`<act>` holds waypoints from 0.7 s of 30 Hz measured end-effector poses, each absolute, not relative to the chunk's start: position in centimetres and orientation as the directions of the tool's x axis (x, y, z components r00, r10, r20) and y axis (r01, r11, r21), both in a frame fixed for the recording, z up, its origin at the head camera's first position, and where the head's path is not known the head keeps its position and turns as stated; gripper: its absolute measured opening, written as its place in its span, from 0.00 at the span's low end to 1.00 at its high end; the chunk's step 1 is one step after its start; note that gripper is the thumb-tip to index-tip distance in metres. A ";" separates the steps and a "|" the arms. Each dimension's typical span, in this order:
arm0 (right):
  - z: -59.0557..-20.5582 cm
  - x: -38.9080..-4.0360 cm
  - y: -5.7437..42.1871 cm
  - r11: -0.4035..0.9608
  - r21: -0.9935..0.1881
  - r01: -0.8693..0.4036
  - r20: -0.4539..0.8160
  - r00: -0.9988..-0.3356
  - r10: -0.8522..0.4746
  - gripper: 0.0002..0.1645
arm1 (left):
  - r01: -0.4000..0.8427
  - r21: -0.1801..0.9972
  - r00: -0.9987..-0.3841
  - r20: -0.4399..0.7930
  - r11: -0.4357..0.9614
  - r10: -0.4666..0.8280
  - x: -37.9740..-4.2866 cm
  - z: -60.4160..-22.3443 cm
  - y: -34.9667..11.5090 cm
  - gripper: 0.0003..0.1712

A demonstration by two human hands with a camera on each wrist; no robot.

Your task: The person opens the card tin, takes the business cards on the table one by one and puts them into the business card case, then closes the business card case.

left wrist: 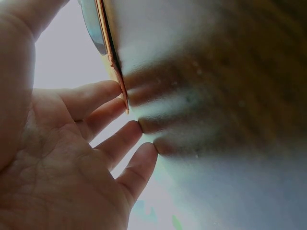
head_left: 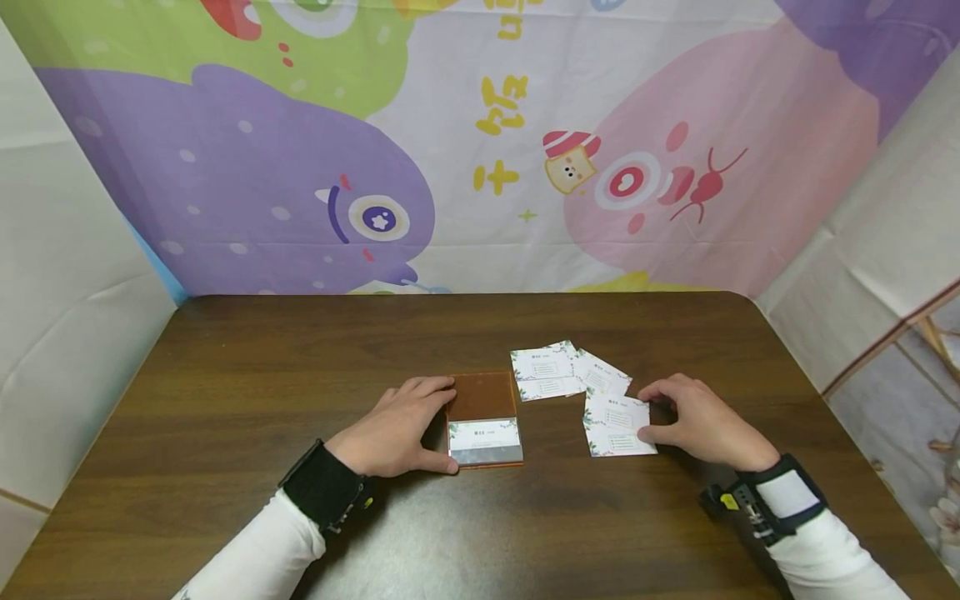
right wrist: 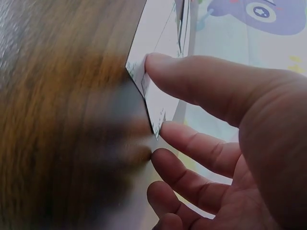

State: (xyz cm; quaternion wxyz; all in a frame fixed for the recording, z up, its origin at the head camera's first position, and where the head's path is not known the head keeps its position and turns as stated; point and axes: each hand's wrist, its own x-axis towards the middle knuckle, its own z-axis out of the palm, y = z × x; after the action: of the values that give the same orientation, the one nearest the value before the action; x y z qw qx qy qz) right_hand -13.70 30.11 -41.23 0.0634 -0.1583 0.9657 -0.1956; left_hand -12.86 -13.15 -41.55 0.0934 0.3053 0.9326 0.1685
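A brown card holder (head_left: pixel 486 398) lies opened out on the table, with a printed white card (head_left: pixel 483 434) in its lower pocket. My left hand (head_left: pixel 401 425) rests at its left side, thumb by the lower corner and fingertips at the upper one. In the left wrist view, fingertips touch the holder's edge (left wrist: pixel 120 79). To the right, my right hand (head_left: pixel 701 421) touches loose white cards (head_left: pixel 618 425) with leafy corners. Its thumb (right wrist: pixel 168 72) lies on the card surface and the index fingertip meets a corner. The undersides of the cards are hidden.
More white cards (head_left: pixel 546 371) lie overlapped behind, with another slanted card (head_left: pixel 602 372) beside them. Bare wooden table (head_left: pixel 300 358) extends left of the holder. A cartoon-printed cloth (head_left: pixel 480 167) hangs along the table's far edge.
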 end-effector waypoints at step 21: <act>-41.2 -13.9 29.7 0.860 -0.473 -0.189 -0.093 -0.961 -0.262 0.25 | 0.522 0.374 -0.803 -0.087 0.766 0.590 -12.9 -41.6 -13.1 0.59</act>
State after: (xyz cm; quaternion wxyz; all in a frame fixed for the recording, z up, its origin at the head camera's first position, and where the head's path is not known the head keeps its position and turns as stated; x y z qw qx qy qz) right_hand -13.95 29.69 -41.23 0.0773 -0.1173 0.9613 -0.2368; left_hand -12.89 -13.13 -41.61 0.1002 0.2976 0.9344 0.1683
